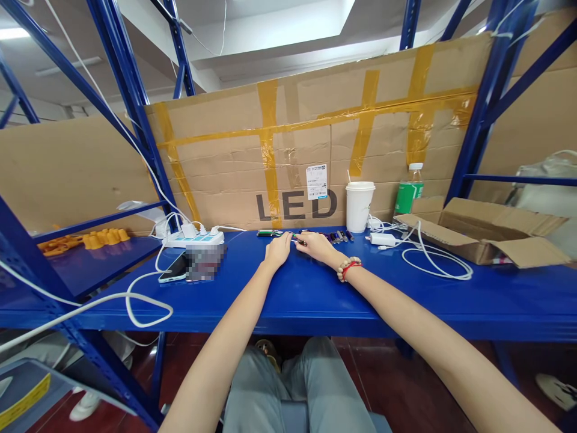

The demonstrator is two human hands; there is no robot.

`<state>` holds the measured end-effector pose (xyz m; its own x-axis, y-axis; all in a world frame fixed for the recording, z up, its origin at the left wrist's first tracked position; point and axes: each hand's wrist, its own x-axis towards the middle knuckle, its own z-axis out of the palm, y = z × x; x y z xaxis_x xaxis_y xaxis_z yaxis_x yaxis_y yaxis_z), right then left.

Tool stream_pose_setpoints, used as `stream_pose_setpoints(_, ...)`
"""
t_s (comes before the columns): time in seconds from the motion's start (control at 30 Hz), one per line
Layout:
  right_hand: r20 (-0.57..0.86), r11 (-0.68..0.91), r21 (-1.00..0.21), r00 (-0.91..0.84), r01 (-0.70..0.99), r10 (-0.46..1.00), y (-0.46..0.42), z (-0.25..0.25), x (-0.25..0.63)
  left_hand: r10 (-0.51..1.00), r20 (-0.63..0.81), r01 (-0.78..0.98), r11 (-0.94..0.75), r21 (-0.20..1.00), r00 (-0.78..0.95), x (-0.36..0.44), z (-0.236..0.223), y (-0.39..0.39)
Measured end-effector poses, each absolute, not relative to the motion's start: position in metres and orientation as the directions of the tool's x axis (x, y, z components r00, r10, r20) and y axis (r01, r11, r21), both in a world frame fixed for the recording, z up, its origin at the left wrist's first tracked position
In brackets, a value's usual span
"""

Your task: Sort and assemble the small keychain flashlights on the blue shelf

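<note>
Both hands are close together near the back of the blue shelf top. My left hand (278, 250) has its fingers drawn together over several thin pen-like items; what its fingertips grip is hidden. A green-and-dark pen (268, 233) lies just beyond it. My right hand (319, 248), with a beaded bracelet (348, 268) at the wrist, is closed around a slim dark pen (300, 242) whose end points toward the left hand. Right of the right hand's knuckles, several short dark and silvery pieces (339, 237) lie in a row, too small to name.
A lidded white paper cup (360, 207) and a green-labelled bottle (409, 191) stand at the back right. White cables (435, 264) and an open cardboard box (487, 231) lie further right. At left are a power strip (193, 239) and a phone (175, 268). Cardboard (225, 168) walls the back.
</note>
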<state>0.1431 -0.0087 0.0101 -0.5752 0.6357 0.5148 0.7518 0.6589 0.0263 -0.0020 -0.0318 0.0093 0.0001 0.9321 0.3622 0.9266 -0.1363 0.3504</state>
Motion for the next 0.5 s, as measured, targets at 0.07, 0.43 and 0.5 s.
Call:
stream_pose_setpoints(0.07, 0.527, 0.659, 0.028, -0.571, 0.752, 0.629, -0.009, 0.01, 0.143, 0.931, 0.365, 0.926, -0.134, 0.352, -0.004, -0.002, 0.009, -0.031)
stream_pose_setpoints(0.43, 0.614, 0.689, -0.111, -0.496, 0.716, 0.614, -0.001, 0.007, 0.144, 0.937, 0.347, 0.885, -0.188, 0.427, 0.032, 0.002, 0.009, -0.032)
stream_pose_setpoints(0.5, 0.644, 0.691, -0.153, -0.459, 0.707, 0.612, 0.003, 0.005, 0.145, 0.937, 0.348, 0.862, -0.203, 0.465, 0.033, 0.003, 0.008, -0.032)
